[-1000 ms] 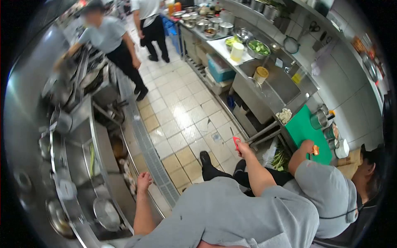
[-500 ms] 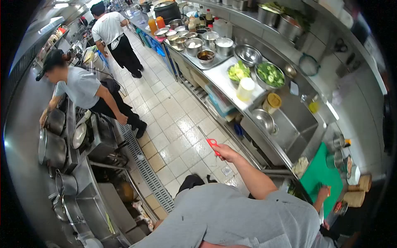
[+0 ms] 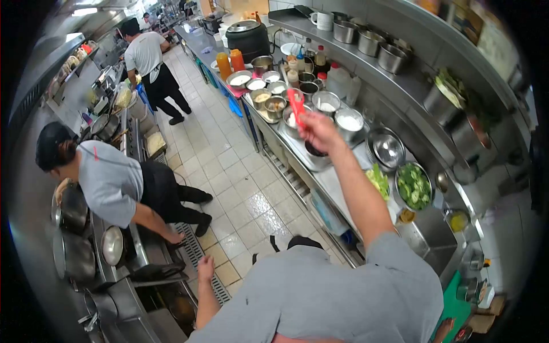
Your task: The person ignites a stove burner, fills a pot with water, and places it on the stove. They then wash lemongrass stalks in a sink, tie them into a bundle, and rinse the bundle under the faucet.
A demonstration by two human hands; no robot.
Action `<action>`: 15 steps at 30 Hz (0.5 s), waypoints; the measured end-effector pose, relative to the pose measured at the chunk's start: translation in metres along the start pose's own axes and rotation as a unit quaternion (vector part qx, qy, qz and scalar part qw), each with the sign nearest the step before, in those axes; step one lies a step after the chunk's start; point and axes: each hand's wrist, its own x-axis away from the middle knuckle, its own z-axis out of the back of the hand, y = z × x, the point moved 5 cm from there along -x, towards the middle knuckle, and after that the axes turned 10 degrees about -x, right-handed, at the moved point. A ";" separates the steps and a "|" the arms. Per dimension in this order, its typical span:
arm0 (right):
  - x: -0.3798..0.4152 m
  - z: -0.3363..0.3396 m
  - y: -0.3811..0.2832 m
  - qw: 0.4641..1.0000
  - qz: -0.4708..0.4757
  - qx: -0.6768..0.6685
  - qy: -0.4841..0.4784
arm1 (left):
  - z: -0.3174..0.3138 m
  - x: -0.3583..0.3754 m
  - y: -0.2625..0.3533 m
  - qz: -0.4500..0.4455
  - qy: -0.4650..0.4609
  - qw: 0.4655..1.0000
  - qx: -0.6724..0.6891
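My right hand [image 3: 318, 131] is closed around red-handled scissors [image 3: 296, 106], raised above the counter. The scissors are blurred and I cannot make out their blades. Behind and around them sit metal bowls of white contents, among them a bowl [image 3: 327, 103]. A bowl of dark sauce [image 3: 315, 150] is partly hidden by my right wrist. My left hand [image 3: 206, 267] hangs low over the floor, its fingers curled, with nothing visible in it. The floor drain grate [image 3: 220, 290] runs just below it.
A co-worker [image 3: 111, 183] bends over the stove at left, near large pots [image 3: 74, 257]. Another person [image 3: 151, 63] stands farther up the tiled aisle [image 3: 229, 171]. Green vegetables in a bowl [image 3: 414, 186] are by the sink [image 3: 437, 251]. A green board [image 3: 457, 306] lies at lower right.
My right hand has lifted the scissors up and over the counter's bowls. My left hand has come into view. My view has moved forward along the aisle, and the nearer co-worker bends lower.
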 end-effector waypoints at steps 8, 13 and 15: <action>-0.387 0.061 -0.201 0.991 0.130 0.033 -0.006 | -0.040 -0.044 0.093 -0.021 0.074 0.997 0.031; -0.536 0.129 -0.273 0.975 0.132 0.173 -0.039 | -0.104 0.053 -0.140 -0.079 -0.009 0.889 -0.450; -0.661 0.203 -0.289 0.985 0.081 0.144 -0.043 | -0.111 0.132 -0.155 0.291 0.003 0.920 -0.263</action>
